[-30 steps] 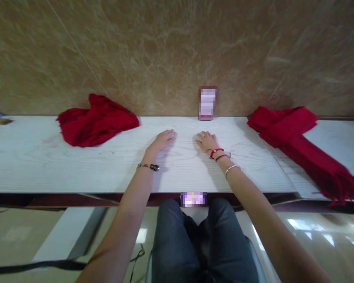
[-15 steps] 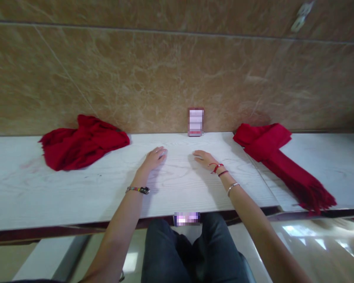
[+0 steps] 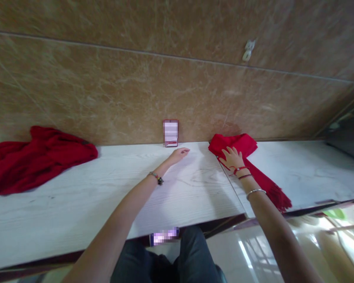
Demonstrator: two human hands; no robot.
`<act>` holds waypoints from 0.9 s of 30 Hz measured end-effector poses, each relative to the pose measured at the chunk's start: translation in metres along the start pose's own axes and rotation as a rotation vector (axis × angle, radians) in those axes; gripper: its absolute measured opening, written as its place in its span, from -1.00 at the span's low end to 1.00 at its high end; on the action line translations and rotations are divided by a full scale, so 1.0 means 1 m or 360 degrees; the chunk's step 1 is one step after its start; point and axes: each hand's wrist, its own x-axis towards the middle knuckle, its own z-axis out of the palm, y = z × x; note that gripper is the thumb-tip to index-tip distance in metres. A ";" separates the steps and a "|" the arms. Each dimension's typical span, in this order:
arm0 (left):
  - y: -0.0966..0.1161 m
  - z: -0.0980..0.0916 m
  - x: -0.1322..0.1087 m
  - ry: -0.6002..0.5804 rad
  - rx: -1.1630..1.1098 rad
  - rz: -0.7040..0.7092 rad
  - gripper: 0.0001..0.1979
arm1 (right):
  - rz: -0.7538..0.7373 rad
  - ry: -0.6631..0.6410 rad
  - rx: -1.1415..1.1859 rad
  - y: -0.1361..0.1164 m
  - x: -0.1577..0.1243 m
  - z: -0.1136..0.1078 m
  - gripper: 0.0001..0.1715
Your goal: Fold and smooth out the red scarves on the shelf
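Landmark: small blurred panel [image 3: 170, 133], upright at the wall behind the worktop [image 3: 67, 220]. Red scarf [image 3: 262, 177] lies right of panel, bunched end by the wall, fringed tail slanting away to the right and toward the person. Right hand [image 3: 232, 158] is the nearer one, right of panel, over the scarf's bunched end; tail's long axis leads from around that grip rightward and nearward, partly behind the forearm. Right grip: fingers spread wide, nothing pinched, contact pressure unclear. Left hand [image 3: 178, 155] just in front and right of panel, apart from scarf; grip loosely curled, no object visible, closure can't tell. Second red cloth [image 3: 44, 161] well left of panel, crumpled, cut by frame edge.
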 end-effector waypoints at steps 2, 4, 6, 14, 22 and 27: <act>0.014 0.026 0.031 -0.0026 -0.0118 -0.0052 -0.72 | -0.0045 -0.0037 -0.0121 -0.001 -0.005 0.008 -0.39; 0.026 0.050 0.056 -0.0022 -0.0225 -0.0092 -0.71 | -0.0060 0.0011 -0.0164 -0.002 -0.009 0.016 -0.39; 0.037 0.072 0.076 -0.0020 -0.0324 -0.0102 -0.74 | -0.0054 0.0052 -0.0158 -0.002 -0.011 0.022 -0.41; 0.052 0.107 0.120 -0.0122 -0.0548 -0.0204 -0.73 | -0.0023 0.0065 -0.0191 0.005 -0.009 0.013 -0.46; 0.042 0.109 0.126 -0.0167 -0.0582 -0.0342 -0.77 | -0.0141 -0.0015 -0.0254 -0.005 -0.012 0.003 -0.51; 0.030 0.114 0.130 -0.0031 -0.0493 -0.0300 -0.66 | -0.0206 0.0030 -0.0214 -0.004 -0.021 0.018 -0.49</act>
